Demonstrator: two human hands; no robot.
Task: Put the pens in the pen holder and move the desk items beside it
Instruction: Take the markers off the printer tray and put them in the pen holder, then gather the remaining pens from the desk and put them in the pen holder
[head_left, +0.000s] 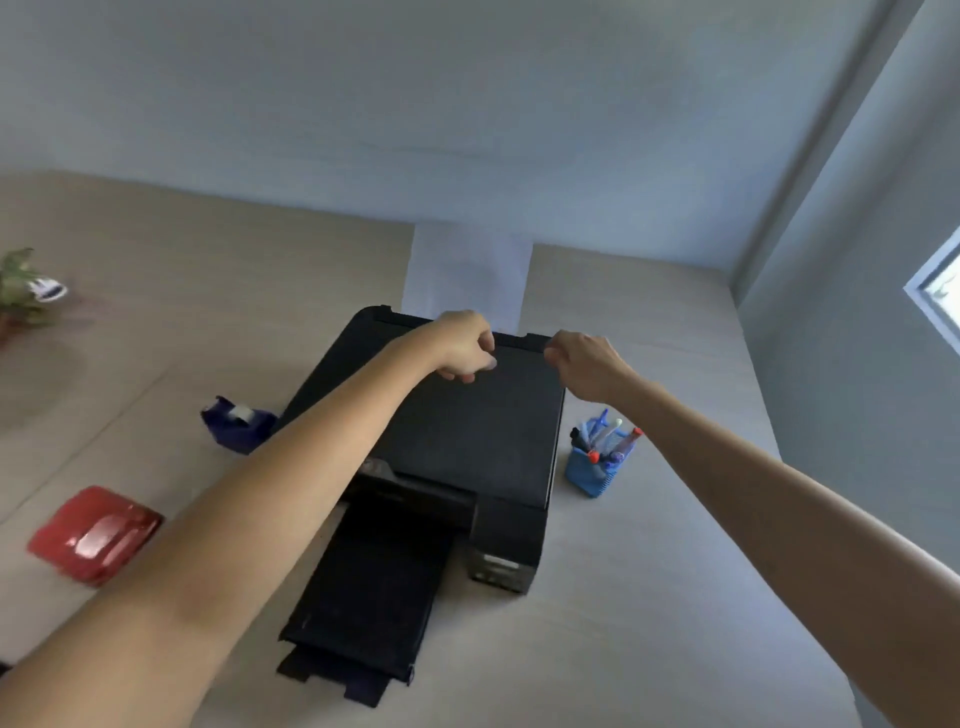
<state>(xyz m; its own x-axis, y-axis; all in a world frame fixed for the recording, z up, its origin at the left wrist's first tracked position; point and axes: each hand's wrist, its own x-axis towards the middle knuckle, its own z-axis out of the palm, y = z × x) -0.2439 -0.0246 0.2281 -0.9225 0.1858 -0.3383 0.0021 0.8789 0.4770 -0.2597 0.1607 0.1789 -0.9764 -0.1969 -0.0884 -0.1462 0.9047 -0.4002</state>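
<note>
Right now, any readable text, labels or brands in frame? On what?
None readable.
Printer: pale label on its front right block, too blurred to read.
Plant: white-and-blue tag, blurred.
Pens, holder, tape dispenser, red stapler: no visible text.

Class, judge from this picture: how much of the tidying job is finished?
Done: the pens stand in the blue pen holder. In hand: the left hand and right hand hover curled over the printer. Left: the tape dispenser and red stapler lie across the printer, far from the holder.
</note>
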